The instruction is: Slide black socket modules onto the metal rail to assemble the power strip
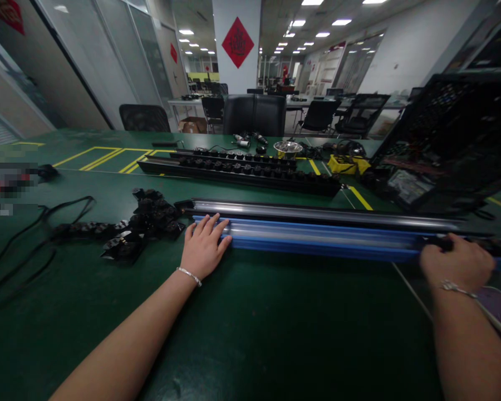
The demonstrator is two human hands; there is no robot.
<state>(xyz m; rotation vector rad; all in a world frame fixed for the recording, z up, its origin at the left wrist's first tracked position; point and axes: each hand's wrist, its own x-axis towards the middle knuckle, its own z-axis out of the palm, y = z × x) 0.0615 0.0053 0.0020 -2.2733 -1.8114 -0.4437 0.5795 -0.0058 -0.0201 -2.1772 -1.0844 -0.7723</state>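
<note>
The blue rail lies lengthwise across the green table in front of the person, just beside a black-edged rail on its far side. The left hand rests palm down on the left end of the blue rail, fingers slightly spread and laid over its top, near a cluster of black parts. The right hand is positioned at the rail's right portion, fingers curled beside a dark piece; blur prevents telling whether they pinch it.
</note>
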